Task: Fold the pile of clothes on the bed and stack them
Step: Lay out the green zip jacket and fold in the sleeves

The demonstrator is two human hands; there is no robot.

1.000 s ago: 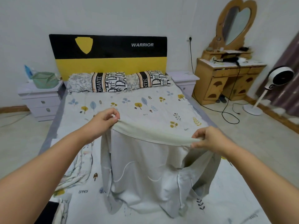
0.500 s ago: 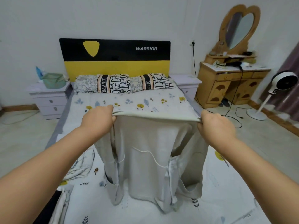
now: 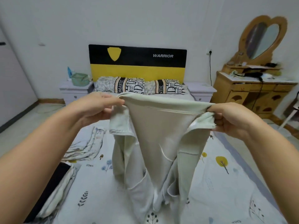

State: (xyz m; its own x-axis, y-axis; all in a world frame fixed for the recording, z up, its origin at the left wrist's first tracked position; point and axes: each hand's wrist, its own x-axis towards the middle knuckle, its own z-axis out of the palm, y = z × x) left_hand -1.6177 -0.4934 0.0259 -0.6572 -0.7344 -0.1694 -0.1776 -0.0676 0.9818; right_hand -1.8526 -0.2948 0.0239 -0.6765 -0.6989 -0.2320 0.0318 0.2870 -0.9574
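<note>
**Pale green garment held up by its top edge, hanging lengthwise toward the bed**

Taking the garment (image 3: 155,143) as the landmark and reading left to right: well to its left a crumpled pale cloth (image 3: 84,146) lies on the bed (image 3: 226,183), and nearer the lower left corner sits a folded light piece (image 3: 55,196). At the garment's upper left corner the left hand (image 3: 95,107) pinches the band, fingers closed on the fabric. The band runs level across to the upper right corner, where the right hand (image 3: 233,118) grips it with bunched cloth inside the closed fingers. From that line the garment's long axis drops straight down, its lower end resting rumpled on the sheet. Both hands stand about equally near, one at each end, so the coming fold likely turns on lowering the piece flat along that axis
</note>
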